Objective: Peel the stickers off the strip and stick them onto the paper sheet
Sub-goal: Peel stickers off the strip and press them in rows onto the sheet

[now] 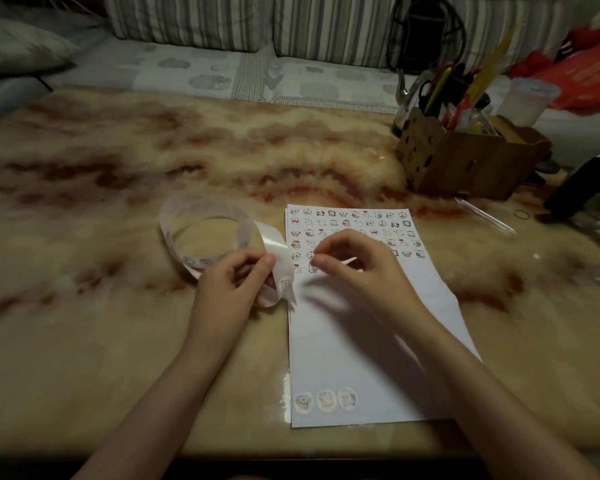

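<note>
A white paper sheet [361,341] lies on the table, its far half covered with rows of small cartoon stickers and three oval stickers near its front edge. A long shiny sticker strip [201,209] curls in a loop left of the sheet. My left hand [232,282] grips the strip's near end, where one small sticker [285,284] shows. My right hand [354,265] hovers over the sheet's middle rows with thumb and forefinger pinched together; whether a sticker sits between them is too blurred to tell.
A marbled tan table [118,202] carries a brown cardboard box [465,161] full of pens at the back right, a clear pen [485,216] and a rubber band [522,214] beside it. A dark object [582,181] stands at the right edge. A striped sofa lies behind.
</note>
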Action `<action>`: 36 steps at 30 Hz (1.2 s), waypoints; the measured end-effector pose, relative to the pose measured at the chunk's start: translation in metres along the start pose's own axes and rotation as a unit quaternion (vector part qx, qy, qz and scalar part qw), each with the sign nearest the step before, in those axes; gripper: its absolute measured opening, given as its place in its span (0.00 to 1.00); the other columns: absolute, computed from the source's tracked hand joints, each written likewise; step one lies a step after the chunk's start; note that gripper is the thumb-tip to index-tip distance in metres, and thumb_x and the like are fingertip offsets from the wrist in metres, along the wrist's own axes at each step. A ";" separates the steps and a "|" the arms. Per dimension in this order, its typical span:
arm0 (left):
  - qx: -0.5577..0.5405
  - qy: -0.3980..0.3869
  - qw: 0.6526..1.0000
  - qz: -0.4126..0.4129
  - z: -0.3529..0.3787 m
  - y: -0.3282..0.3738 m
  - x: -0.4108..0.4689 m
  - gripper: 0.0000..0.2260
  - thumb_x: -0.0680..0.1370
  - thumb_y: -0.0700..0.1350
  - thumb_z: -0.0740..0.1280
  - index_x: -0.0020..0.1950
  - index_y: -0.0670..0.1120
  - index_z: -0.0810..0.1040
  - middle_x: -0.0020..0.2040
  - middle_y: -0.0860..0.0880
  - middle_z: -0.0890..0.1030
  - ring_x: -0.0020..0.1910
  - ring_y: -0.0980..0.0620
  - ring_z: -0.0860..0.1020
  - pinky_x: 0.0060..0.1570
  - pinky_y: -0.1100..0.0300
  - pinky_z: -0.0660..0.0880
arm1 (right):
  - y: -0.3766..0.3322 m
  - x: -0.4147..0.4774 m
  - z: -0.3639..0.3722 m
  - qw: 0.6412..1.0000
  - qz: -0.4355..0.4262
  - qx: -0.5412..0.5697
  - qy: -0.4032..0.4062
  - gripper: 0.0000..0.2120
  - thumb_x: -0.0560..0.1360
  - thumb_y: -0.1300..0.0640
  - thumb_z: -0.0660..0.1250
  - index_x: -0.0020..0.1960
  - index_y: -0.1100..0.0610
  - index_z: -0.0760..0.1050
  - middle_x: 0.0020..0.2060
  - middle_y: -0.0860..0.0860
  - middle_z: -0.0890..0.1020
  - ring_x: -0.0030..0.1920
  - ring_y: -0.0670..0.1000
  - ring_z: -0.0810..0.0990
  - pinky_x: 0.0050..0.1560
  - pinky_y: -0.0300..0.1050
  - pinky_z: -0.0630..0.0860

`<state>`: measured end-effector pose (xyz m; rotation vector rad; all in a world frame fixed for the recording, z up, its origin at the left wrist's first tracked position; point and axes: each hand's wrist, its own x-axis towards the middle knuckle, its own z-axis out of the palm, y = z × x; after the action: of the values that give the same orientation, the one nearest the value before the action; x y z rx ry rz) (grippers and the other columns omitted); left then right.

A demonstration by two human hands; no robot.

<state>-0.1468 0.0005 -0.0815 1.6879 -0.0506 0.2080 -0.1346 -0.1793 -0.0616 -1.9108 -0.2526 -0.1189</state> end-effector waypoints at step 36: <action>-0.037 -0.051 0.998 -0.002 0.002 0.001 0.000 0.07 0.76 0.36 0.66 0.39 0.41 0.80 0.29 0.50 0.79 0.29 0.57 0.77 0.32 0.68 0.75 | 0.000 -0.007 0.024 0.996 -0.077 -0.039 -0.021 0.02 0.73 0.61 0.69 0.42 0.57 0.77 0.43 0.50 0.78 0.43 0.48 0.76 0.43 0.41 0.72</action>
<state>-0.1465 -0.0018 -0.0807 1.6236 -0.1295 0.1151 -0.1427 -0.1579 -0.0714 -1.9716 -0.4286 -0.1942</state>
